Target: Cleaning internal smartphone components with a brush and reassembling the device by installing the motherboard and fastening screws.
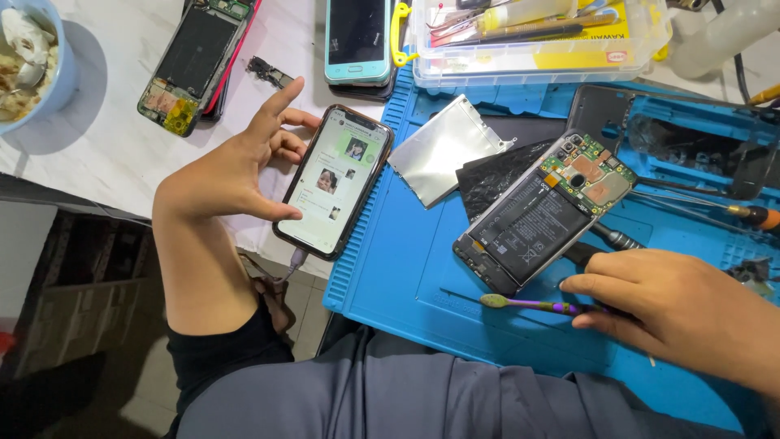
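Left hand (236, 171), fingers spread, steadies the lit phone (335, 180) with its thumb for reading; right hand (674, 313) pinches a purple toothbrush (532, 305) beside the opened phone (540, 211), apparently ready for brushing.

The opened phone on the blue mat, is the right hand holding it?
No, the right hand rests on the blue mat gripping a purple tool, just beside the opened phone.

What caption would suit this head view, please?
Left hand thumbs lit phone; right hand holds brush beside opened phone.
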